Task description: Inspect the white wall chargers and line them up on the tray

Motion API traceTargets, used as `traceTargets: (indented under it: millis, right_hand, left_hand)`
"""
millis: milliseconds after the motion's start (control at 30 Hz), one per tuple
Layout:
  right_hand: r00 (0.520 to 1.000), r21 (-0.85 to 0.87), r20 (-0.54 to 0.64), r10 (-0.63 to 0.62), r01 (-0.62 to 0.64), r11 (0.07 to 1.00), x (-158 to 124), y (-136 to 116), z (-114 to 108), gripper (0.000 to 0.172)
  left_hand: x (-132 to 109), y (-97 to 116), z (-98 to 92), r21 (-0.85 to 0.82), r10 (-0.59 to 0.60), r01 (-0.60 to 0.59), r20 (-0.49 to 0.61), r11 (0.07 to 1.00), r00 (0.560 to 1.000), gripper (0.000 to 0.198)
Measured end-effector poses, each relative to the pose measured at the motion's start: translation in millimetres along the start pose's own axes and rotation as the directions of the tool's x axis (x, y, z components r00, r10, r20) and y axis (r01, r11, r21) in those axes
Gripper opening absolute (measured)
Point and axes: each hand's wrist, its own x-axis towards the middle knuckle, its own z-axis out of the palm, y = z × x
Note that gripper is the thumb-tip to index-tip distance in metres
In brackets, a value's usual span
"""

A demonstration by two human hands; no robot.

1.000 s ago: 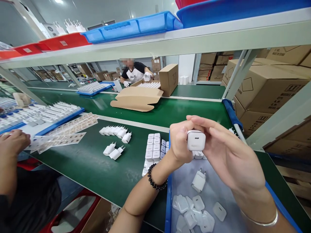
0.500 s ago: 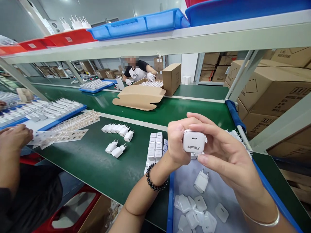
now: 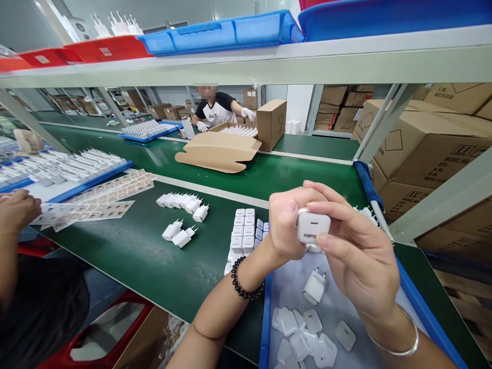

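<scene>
A white charger plug (image 3: 312,226) is held up in front of me, its port face and printed logo toward the camera. My left hand (image 3: 286,223) grips its left side with curled fingers. My right hand (image 3: 355,251) pinches it from the right, one finger across the top and the thumb under the bottom edge. Below my hands lies a blue tray (image 3: 266,307) with a pale liner, holding one loose charger (image 3: 314,286) and several flat white caps (image 3: 303,335).
A block of white chargers (image 3: 243,230) stands on the green belt (image 3: 154,256) left of the tray, with loose chargers (image 3: 180,205) and sticker sheets (image 3: 100,202) farther left. Another person's hand (image 3: 17,210) rests at the left edge. A gloved worker (image 3: 219,110) sits beyond an open carton (image 3: 221,148).
I have turned the charger between my fingers; my right fingers now close over its top and bottom edges, partly covering the logo. The far worker's arm has lifted.
</scene>
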Motion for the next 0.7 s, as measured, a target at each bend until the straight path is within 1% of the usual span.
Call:
traceTargets:
  millis: [67, 167, 233, 300, 367, 433, 500, 533, 600, 700]
  right_hand:
    - [1.000, -0.006, -0.012, -0.012, 0.012, 1.000, -0.4, 0.8, -0.4, 0.035]
    - [1.000, 0.017, -0.027, -0.008, 0.008, 1.000, 0.0, 1.9, -1.0, 0.031]
    - [0.999, 0.063, -0.039, 0.010, -0.007, 0.998, 0.7, 2.4, -1.6, 0.029]
    - [0.998, 0.109, -0.050, 0.029, -0.023, 0.994, 1.7, 1.8, -3.2, 0.028]
    - [0.999, 0.112, -0.021, 0.044, -0.042, 0.993, 3.7, -0.3, -6.0, 0.028]
    - [0.997, 0.046, 0.064, 0.047, -0.050, 0.998, 6.3, -3.7, -9.5, 0.028]
    - [0.989, -0.070, 0.142, 0.034, -0.024, 0.997, 9.0, -7.2, -12.5, 0.033]
    - [0.986, -0.121, 0.163, 0.024, -0.004, 0.993, 10.2, -8.6, -13.6, 0.036]
    - [0.985, -0.181, 0.174, 0.001, 0.031, 0.983, 12.2, -10.2, -15.3, 0.040]
    - [0.984, -0.196, 0.176, -0.004, 0.039, 0.980, 13.5, -10.0, -16.6, 0.041]
  left_hand:
    - [-1.6, -1.5, 0.6, 0.055, 0.060, -0.060, -0.005, 0.997, 0.998, 0.046]
    - [-3.1, -3.4, -0.1, 0.088, 0.120, -0.121, 0.012, 0.989, 0.993, 0.044]
    - [-3.3, -4.9, -1.6, 0.145, 0.172, -0.178, 0.056, 0.973, 0.984, 0.043]
    - [-3.2, -6.3, -3.0, 0.208, 0.241, -0.258, 0.106, 0.943, 0.965, 0.041]
    - [-3.3, -6.8, -3.7, 0.229, 0.281, -0.305, 0.132, 0.924, 0.951, 0.039]
    - [-3.6, -6.1, -3.8, 0.219, 0.259, -0.280, 0.121, 0.935, 0.958, 0.038]
    - [-4.0, -4.8, -4.0, 0.225, 0.206, -0.227, 0.114, 0.948, 0.972, 0.036]
    - [-4.1, -4.3, -4.2, 0.242, 0.186, -0.211, 0.120, 0.947, 0.975, 0.035]
    - [-4.0, -4.4, -5.0, 0.287, 0.164, -0.200, 0.147, 0.937, 0.976, 0.032]
    - [-3.3, -6.4, -6.1, 0.320, 0.125, -0.173, 0.167, 0.932, 0.978, 0.034]
